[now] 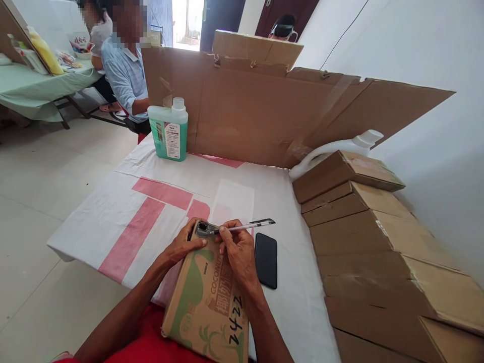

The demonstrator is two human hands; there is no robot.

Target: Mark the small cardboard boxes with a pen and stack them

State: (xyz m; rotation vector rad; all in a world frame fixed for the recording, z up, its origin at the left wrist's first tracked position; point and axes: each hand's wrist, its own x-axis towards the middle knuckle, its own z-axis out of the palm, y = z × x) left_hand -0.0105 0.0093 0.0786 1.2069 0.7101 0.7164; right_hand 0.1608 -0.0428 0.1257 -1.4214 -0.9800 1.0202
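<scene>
A flat printed cardboard piece (200,292), with green palm shapes and the handwritten number 2422, leans over my lap against the table edge. My left hand (185,244) grips its upper left corner, thumb on the face and fingers behind. A pen (245,228) is pinched in my right hand (238,249), its tip pointing left at a small black patch with a grey border (204,228) near the cardboard's top. Whether the tip touches the surface is hard to tell. Just right of my right hand lies a black phone (266,260).
A bottle of green liquid (170,132) stands at the table's far left corner. A tall cardboard panel (257,111) closes off the back. Stacked cardboard boxes (351,242) line the right side, with a white jug (336,151) behind. Other people sit beyond the panel.
</scene>
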